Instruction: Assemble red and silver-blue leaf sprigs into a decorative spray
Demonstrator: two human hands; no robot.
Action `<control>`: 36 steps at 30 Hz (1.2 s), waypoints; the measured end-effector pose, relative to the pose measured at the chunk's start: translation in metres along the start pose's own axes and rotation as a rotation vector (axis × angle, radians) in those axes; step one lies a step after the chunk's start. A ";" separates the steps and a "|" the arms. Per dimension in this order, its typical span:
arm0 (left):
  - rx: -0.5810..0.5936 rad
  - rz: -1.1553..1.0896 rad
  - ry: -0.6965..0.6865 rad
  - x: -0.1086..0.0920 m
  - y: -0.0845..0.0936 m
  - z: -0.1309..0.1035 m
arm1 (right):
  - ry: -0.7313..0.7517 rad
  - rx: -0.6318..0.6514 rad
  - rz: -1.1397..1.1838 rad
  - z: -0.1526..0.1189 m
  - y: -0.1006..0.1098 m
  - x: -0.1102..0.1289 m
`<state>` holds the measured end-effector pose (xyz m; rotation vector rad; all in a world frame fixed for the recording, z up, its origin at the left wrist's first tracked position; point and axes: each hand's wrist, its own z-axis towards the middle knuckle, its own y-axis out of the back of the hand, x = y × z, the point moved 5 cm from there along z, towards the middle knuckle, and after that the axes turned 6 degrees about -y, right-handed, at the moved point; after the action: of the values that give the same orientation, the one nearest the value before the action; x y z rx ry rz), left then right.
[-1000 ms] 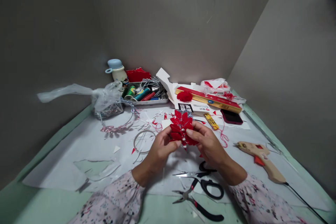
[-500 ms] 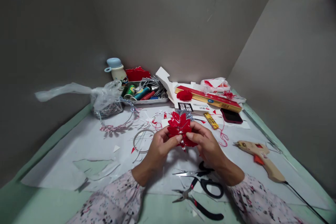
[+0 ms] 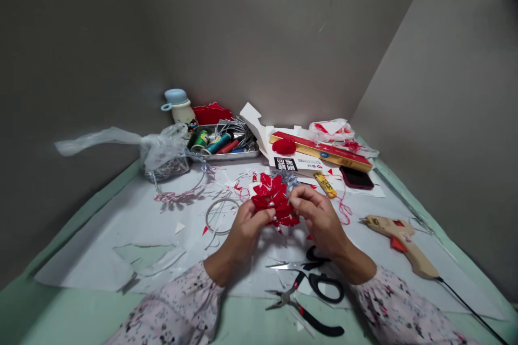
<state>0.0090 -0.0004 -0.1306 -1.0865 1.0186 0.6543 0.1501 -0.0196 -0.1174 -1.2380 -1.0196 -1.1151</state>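
A red fabric flower ornament (image 3: 272, 194) with white pearl beads down its middle is held up over the centre of the table. My left hand (image 3: 251, 223) grips its left side, thumb across the front near the beads and the other fingers behind. At the right edge of the petals, my right hand (image 3: 318, 215) is closed in a pinch, thumb against forefinger. Behind the ornament shows a bluish-grey bunch (image 3: 288, 179), partly hidden. Beneath my hands lie black-handled scissors (image 3: 326, 287) and pliers (image 3: 287, 299) with black and red grips.
A beige glue gun (image 3: 404, 240) lies at the right, its cord trailing off. Wire rings (image 3: 220, 215), paper scraps and red thread (image 3: 345, 210) are scattered around. Behind stand a metal tray (image 3: 238, 156) of thread spools, a bottle (image 3: 182, 110), a long red box (image 3: 324, 151) and a phone (image 3: 356, 178).
The ornament has shifted slightly left and turned. My right thumb has left the front by the beads, and the right fingers now pinch at the petals' right edge.
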 end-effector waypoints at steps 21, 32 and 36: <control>0.082 -0.024 -0.025 0.004 0.002 0.006 | 0.024 -0.158 -0.058 -0.004 -0.004 0.002; 0.073 0.006 -0.014 0.001 0.000 0.005 | 0.056 -0.177 -0.033 -0.004 -0.004 -0.002; 0.054 0.082 -0.037 -0.006 -0.003 0.005 | 0.054 -0.173 -0.028 -0.005 -0.003 -0.003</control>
<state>0.0109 0.0031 -0.1238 -0.9859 1.0478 0.7067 0.1467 -0.0242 -0.1203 -1.3261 -0.9171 -1.2736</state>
